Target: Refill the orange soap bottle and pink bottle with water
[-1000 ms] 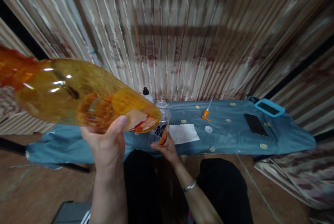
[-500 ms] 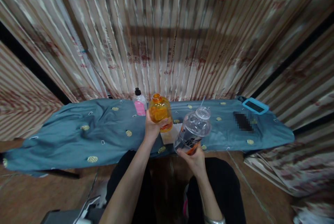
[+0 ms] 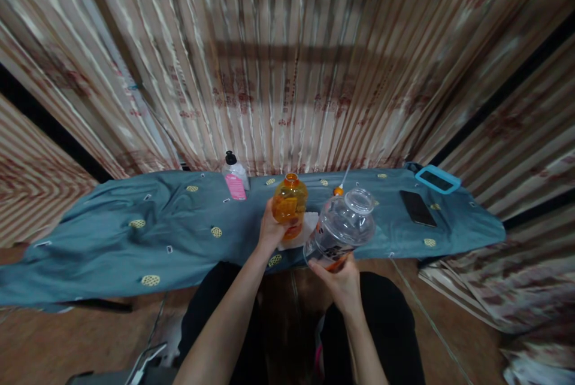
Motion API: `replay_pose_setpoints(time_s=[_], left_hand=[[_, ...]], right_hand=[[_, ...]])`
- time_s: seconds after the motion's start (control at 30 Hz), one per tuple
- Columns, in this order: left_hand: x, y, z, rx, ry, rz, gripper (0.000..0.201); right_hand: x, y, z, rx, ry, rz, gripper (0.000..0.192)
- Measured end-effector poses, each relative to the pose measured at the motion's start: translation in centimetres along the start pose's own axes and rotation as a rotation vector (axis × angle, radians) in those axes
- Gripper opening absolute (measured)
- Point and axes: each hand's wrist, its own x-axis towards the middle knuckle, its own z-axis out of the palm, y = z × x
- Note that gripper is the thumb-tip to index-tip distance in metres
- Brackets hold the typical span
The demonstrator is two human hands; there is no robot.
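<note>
A: Striped curtain behind the blue-draped table [image 3: 135, 235]. Where's the orange bottle [image 3: 290, 204]?

B: Upright near the front edge, left hand [image 3: 271, 230] wrapped around it.

A: The right hand [image 3: 344, 280]?

B: Clasps the clear bottle [image 3: 341, 229] (tilted, mouth pointing away), just beside.

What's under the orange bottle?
The orange bottle, gripped by the left hand, stands on a white cloth lying on the blue tablecloth. The bottle and hand cover part of that cloth.
</note>
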Motion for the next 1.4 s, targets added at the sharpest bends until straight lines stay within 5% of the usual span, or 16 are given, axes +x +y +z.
replay_pose_setpoints(time_s=[0.3,0.43,0.57,0.73,0.9,1.03,1.2,1.4], left_hand=[[-0.6,1.1,-0.3,0.041,-0.002,0.033,0.089],[-2.4,4.5,-2.0,0.045,0.121,0.162,0.085],[-6.0,8.8,-2.4,-0.005,0.017,0.365,0.091],[-9.9,10.3,0.4,-0.051,-0.315,0.125,0.114],[-11.0,10.6,1.7,-0.094,-0.269,0.024,0.094],[-11.1,11.7,1.8,-0.238,-0.284,-0.025,0.084],[-11.0,12.5,2.3,-0.356,-0.328,-0.064,0.081],[-11.2,13.0,2.6,-0.312,-0.361,-0.071,0.095]], right_hand=[[-0.8,-0.8,0.8,0.008,-0.010,0.016,0.070],[-0.8,-1.4,0.7,0.035,-0.045,0.022,0.067],[-1.4,-2.5,0.5,0.104,-0.118,0.019,0.062],[-3.3,-3.6,-0.1,0.239,-0.221,-0.012,0.055],[-5.3,-3.7,-1.5,0.329,-0.203,0.116,0.070],[-6.5,-2.9,-2.9,0.641,-0.203,0.238,0.093],[-7.1,-1.6,-3.0,1.021,-0.271,0.481,0.066],[-6.4,-1.1,-2.1,1.150,-0.251,0.667,0.053]])
